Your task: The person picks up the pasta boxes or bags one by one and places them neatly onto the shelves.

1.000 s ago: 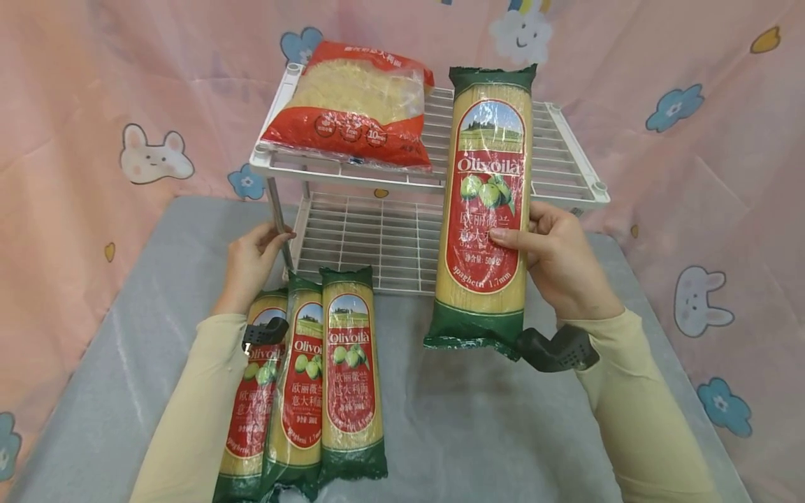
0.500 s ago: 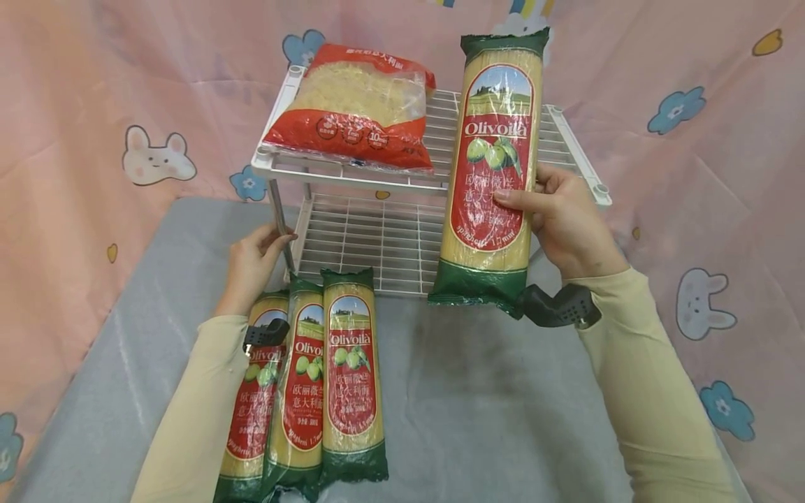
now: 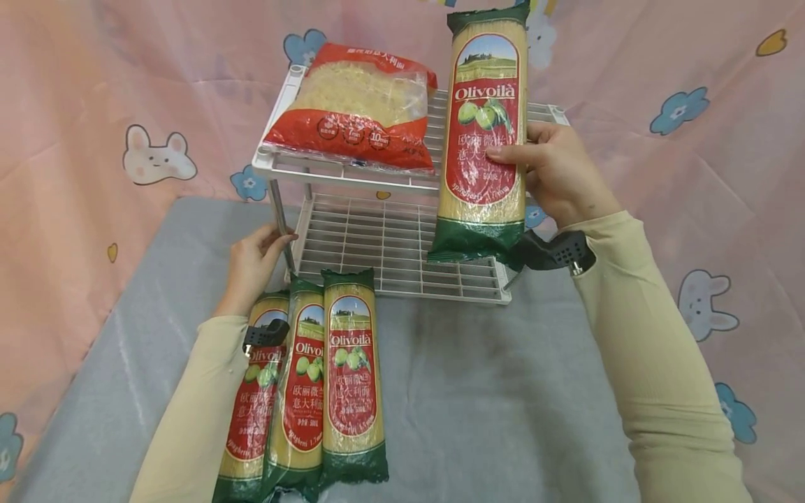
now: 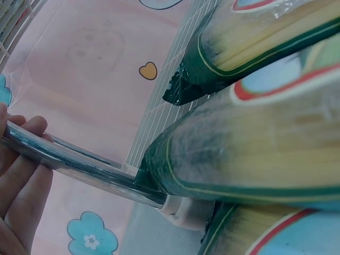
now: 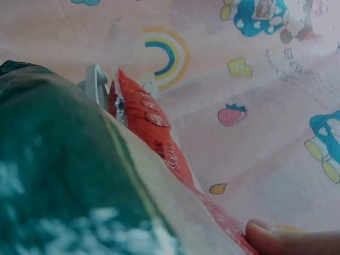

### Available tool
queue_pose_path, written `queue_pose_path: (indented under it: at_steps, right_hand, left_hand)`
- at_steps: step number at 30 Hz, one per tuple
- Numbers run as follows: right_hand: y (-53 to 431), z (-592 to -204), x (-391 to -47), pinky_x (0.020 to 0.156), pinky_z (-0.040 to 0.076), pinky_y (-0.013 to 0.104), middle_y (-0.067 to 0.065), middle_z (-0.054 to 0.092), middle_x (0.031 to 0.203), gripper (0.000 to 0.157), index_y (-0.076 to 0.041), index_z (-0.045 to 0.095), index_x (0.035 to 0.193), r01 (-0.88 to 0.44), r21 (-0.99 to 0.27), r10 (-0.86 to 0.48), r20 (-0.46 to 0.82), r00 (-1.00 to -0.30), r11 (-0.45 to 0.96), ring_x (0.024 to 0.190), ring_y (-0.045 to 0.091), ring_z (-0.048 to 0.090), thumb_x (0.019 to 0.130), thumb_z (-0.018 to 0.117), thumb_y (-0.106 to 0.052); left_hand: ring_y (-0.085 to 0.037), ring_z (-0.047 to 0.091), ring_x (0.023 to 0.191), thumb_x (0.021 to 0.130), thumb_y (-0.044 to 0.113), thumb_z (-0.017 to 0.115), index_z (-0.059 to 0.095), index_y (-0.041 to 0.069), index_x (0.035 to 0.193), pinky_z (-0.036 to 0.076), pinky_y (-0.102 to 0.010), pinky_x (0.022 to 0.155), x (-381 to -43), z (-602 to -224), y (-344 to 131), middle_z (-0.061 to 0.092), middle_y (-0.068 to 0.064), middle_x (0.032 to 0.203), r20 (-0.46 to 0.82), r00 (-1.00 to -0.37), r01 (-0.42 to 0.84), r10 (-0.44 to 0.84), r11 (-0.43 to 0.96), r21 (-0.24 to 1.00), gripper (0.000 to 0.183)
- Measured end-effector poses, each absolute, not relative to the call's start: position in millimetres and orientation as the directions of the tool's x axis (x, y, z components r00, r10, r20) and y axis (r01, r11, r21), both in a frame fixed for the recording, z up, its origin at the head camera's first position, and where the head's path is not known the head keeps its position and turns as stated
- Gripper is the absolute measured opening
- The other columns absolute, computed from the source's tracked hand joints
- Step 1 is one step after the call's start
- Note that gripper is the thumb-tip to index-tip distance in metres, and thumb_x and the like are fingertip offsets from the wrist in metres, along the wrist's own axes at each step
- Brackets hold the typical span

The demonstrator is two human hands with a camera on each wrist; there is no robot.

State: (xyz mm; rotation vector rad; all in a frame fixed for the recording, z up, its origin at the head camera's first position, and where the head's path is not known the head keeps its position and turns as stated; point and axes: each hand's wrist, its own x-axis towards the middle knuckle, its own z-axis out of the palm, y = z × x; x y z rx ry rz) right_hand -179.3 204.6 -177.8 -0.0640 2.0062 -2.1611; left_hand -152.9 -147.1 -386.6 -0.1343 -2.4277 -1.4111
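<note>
My right hand grips a spaghetti packet by its right side, thumb across the red label. The packet stands nearly upright in front of the upper shelf's right half, green ends up and down. In the right wrist view its green end fills the left side, with my thumb low at the right. My left hand holds the metal post at the rack's front left; the left wrist view shows the fingers curled round that post. Three more spaghetti packets lean side by side by my left forearm.
A red bag of pasta lies on the left of the white wire rack's upper shelf. Below is the lower wire shelf. The rack stands on a grey cloth-covered table before a pink patterned curtain.
My right hand has raised the spaghetti packet from lower down to in front of the upper shelf, lately shifting slightly left. My left hand stays on the post.
</note>
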Motion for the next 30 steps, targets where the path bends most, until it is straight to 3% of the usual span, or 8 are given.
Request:
queue_pose_path:
  at_steps: [8,17,26,30]
  right_hand:
    - [197.2,-168.4,-201.8,0.070,0.057,0.031,0.010,0.059,0.109,0.051,-0.001,0.055,0.118,0.215,-0.976,-0.145,-0.218,-0.965,0.033,0.088,0.022,0.064,0.076,0.080,-0.010]
    - [198.3,-162.9,-221.5,0.067,0.057,0.032,0.009,0.059,0.104,0.039,-0.002,0.055,0.112,0.299,-0.951,-0.159,-0.308,-0.938,0.074,0.083,0.020,0.064,0.079,0.076,-0.007]
    - [204.2,-157.3,-233.3,0.068,0.057,0.031,0.005,0.062,0.096,0.041,-0.002,0.050,0.112,0.328,-0.904,-0.201,-0.388,-0.899,0.275,0.079,0.018,0.065,0.082,0.075,-0.014]
    - [206.7,-154.6,-236.6,0.069,0.056,0.028,0.003,0.064,0.092,0.044,-0.001,0.049,0.116,0.280,-0.868,-0.212,-0.390,-0.896,0.410,0.077,0.017,0.065,0.084,0.072,-0.020]
  left_hand:
    - [-0.034,0.063,0.104,0.097,0.018,0.055,0.064,-0.001,0.109,0.046,-0.049,0.093,-152.6,-387.6,-146.9,0.067,-0.017,0.108,0.324,-0.942,0.244,-0.081,0.498,0.832,0.025]
    - [-0.034,0.062,0.104,0.097,0.018,0.055,0.065,-0.001,0.109,0.046,-0.049,0.093,-152.2,-387.3,-145.6,0.067,-0.017,0.108,0.332,-0.939,0.249,-0.083,0.501,0.829,0.024]
    - [-0.034,0.063,0.103,0.097,0.018,0.056,0.065,0.000,0.108,0.046,-0.050,0.092,-153.7,-388.4,-145.6,0.067,-0.017,0.108,0.340,-0.936,0.253,-0.086,0.506,0.825,0.023]
    - [-0.034,0.063,0.103,0.097,0.018,0.055,0.065,0.000,0.108,0.047,-0.050,0.090,-154.2,-387.8,-145.4,0.068,-0.017,0.108,0.341,-0.936,0.255,-0.088,0.501,0.827,0.023]
